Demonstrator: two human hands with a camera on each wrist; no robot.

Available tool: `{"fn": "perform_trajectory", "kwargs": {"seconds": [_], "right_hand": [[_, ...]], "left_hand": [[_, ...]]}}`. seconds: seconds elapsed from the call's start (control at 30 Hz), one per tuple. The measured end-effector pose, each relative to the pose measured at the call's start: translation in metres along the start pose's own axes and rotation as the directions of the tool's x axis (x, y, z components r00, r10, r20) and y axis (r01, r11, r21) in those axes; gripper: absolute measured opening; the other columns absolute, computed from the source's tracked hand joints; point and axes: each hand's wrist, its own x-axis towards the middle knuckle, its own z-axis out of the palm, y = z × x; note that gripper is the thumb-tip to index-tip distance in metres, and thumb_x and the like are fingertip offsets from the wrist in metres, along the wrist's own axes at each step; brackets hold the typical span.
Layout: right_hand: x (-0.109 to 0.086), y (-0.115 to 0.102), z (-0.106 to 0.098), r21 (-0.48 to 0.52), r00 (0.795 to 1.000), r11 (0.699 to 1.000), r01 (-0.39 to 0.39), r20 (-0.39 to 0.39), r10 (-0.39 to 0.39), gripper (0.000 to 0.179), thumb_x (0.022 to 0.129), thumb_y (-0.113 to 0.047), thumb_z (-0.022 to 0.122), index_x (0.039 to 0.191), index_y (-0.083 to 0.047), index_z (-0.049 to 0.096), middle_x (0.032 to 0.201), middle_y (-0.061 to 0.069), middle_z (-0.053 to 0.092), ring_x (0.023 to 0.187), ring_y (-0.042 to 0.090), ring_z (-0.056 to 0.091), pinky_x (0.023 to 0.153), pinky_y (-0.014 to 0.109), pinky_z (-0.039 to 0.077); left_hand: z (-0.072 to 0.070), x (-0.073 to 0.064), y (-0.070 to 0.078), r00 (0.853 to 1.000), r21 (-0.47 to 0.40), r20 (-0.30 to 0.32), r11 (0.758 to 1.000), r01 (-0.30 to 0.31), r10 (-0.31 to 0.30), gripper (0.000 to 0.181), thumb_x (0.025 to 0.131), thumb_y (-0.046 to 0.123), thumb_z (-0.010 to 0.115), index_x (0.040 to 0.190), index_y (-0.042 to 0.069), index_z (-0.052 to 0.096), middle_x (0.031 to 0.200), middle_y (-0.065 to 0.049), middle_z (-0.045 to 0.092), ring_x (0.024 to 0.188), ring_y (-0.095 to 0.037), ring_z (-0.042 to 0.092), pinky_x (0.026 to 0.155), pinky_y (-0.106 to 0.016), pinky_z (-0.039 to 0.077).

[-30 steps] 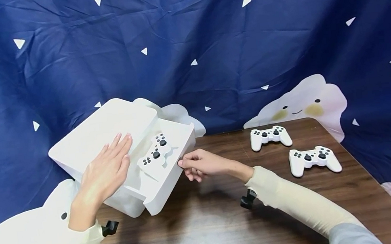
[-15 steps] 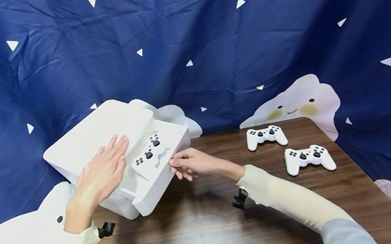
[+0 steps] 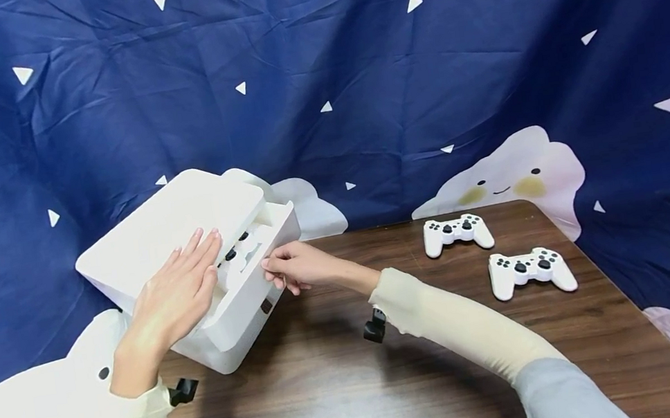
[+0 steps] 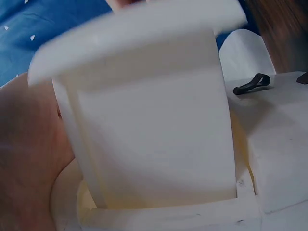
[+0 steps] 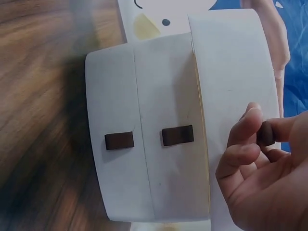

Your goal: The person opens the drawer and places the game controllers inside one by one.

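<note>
A white drawer box [image 3: 167, 222] stands on the table at the left of the head view, turned at an angle. My left hand [image 3: 173, 298] rests flat on its top, fingers straight. The top drawer [image 3: 248, 293] sticks partway out. Inside it lies a white game controller [image 3: 248, 243], half covered by the box top. At the drawer front is my right hand [image 3: 301, 265]. In the right wrist view, its thumb and finger pinch a brown pull tab [image 5: 265, 134]. The left wrist view looks into a white drawer [image 4: 159, 130]; no controller shows there.
Two more white controllers, one behind [image 3: 457, 233] and one nearer [image 3: 531, 271], lie at the right of the brown wooden table [image 3: 357, 387]. Lower drawer fronts carry brown tabs [image 5: 177, 135]. A blue cloth [image 3: 358, 94] with clouds hangs behind.
The right hand has moved left, and the top drawer has slid further into the box. Less of the controller inside shows. The left hand stays on the top.
</note>
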Motion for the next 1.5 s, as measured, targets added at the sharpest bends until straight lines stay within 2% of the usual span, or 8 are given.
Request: {"fn": "perform_trajectory", "kwargs": {"seconds": [0.17,0.47,0.6,0.97,1.1,1.23,1.37,1.5], "right_hand": [[0.02,-0.006,0.008,-0.091,0.999,0.996,-0.025,-0.038,0.021,0.037,0.113,-0.034,0.052,0.094,-0.008,0.069,0.071,-0.001,0.064,0.05,0.015,0.054,0.041,0.024,0.034],[0.048,-0.009,0.017,-0.145,0.998,0.989,-0.026,-0.063,0.017,0.043,0.114,-0.04,0.049,0.093,-0.008,0.069,0.072,0.0,0.066,0.052,0.014,0.057,0.043,0.024,0.036],[0.052,-0.009,0.02,-0.164,0.997,0.986,-0.026,-0.07,0.014,0.043,0.114,-0.04,0.049,0.091,-0.01,0.069,0.069,-0.003,0.066,0.051,0.014,0.057,0.041,0.023,0.035],[0.05,-0.004,0.024,-0.166,0.996,0.985,-0.039,-0.085,0.025,0.046,0.113,-0.046,0.048,0.099,-0.007,0.069,0.071,0.001,0.067,0.049,0.013,0.056,0.041,0.022,0.036],[0.048,0.005,0.019,-0.13,0.994,0.99,-0.048,-0.104,0.035,0.047,0.113,-0.049,0.048,0.1,-0.009,0.069,0.072,0.0,0.067,0.049,0.013,0.056,0.042,0.024,0.037],[0.045,0.021,0.011,-0.06,0.99,0.996,-0.07,-0.13,0.062,0.051,0.114,-0.047,0.045,0.104,-0.003,0.07,0.072,0.0,0.065,0.048,0.014,0.054,0.042,0.025,0.036],[0.044,0.041,0.008,-0.03,0.986,0.995,-0.1,-0.14,0.095,0.043,0.114,-0.036,0.049,0.103,0.001,0.069,0.073,0.001,0.066,0.048,0.014,0.055,0.04,0.023,0.036],[0.044,0.056,0.013,-0.02,0.985,0.992,-0.124,-0.126,0.121,0.032,0.112,-0.029,0.055,0.104,-0.002,0.07,0.085,0.005,0.071,0.051,0.012,0.061,0.04,0.022,0.04]], "left_hand": [[-0.002,0.0,0.0,1.0,0.013,0.003,1.0,-0.002,0.002,0.056,0.115,0.03,0.031,0.168,0.011,0.033,0.176,-0.006,0.031,0.165,-0.03,0.025,0.133,-0.059,0.026],[-0.001,0.003,0.004,1.0,0.008,-0.01,1.0,-0.005,0.005,0.056,0.116,0.032,0.03,0.168,0.012,0.034,0.175,-0.004,0.032,0.165,-0.028,0.026,0.134,-0.057,0.026],[-0.001,0.003,0.003,1.0,0.01,-0.001,1.0,-0.006,0.006,0.055,0.116,0.031,0.032,0.168,0.013,0.033,0.176,-0.004,0.031,0.165,-0.028,0.025,0.134,-0.056,0.026],[-0.002,0.0,0.001,1.0,0.007,0.007,1.0,0.004,-0.004,0.056,0.116,0.033,0.03,0.168,0.013,0.033,0.176,-0.004,0.03,0.165,-0.029,0.025,0.134,-0.056,0.025],[-0.001,0.0,0.002,1.0,0.012,-0.004,1.0,-0.003,0.003,0.055,0.116,0.032,0.031,0.168,0.012,0.033,0.175,-0.005,0.031,0.165,-0.03,0.026,0.134,-0.057,0.026],[-0.001,0.0,0.002,1.0,0.007,-0.01,1.0,-0.01,0.01,0.055,0.116,0.03,0.031,0.168,0.011,0.033,0.175,-0.006,0.032,0.165,-0.031,0.026,0.133,-0.058,0.026],[-0.001,-0.001,0.001,1.0,0.004,-0.01,1.0,-0.012,0.012,0.056,0.116,0.03,0.031,0.168,0.01,0.032,0.175,-0.007,0.031,0.165,-0.032,0.026,0.133,-0.058,0.026],[-0.001,-0.001,0.002,1.0,0.008,-0.015,1.0,-0.017,0.017,0.056,0.116,0.03,0.032,0.168,0.011,0.033,0.175,-0.006,0.031,0.165,-0.031,0.026,0.133,-0.058,0.026]]}}
